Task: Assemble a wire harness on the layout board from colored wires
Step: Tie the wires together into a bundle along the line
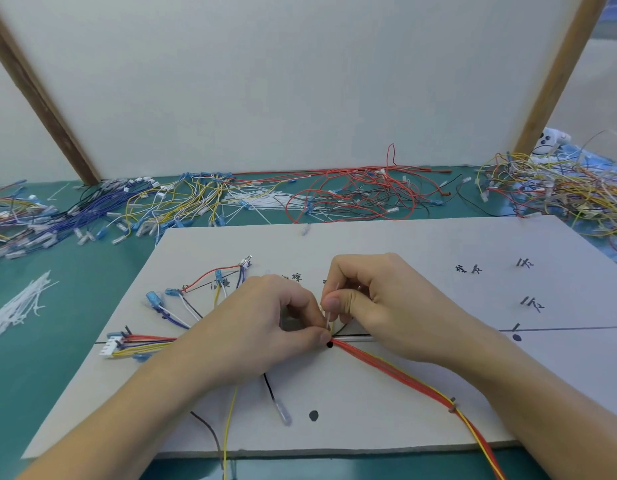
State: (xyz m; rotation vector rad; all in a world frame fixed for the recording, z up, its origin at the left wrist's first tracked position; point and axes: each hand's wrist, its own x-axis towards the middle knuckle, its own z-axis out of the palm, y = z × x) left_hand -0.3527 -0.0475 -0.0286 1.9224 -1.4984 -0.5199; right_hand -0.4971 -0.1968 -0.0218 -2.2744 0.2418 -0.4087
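Note:
A grey layout board [421,244] with black lines, dots and handwritten marks lies before me. A bundle of red, yellow and blue wires [397,372] runs along it from a white connector [109,348] at the left to the lower right. My left hand [262,327] pinches the bundle at a black dot [330,345] in the middle. My right hand [379,299] pinches a thin white cable tie [330,316] that stands upright just above that spot. Short branch wires with blue terminals [154,299] fan out at the board's left.
Heaps of loose wires lie on the green table behind the board: blue and yellow ones [134,206] at the left, red ones [355,195] in the middle, a mixed tangle [559,188] at the right. White cable ties [19,306] lie at the left. A white panel stands behind.

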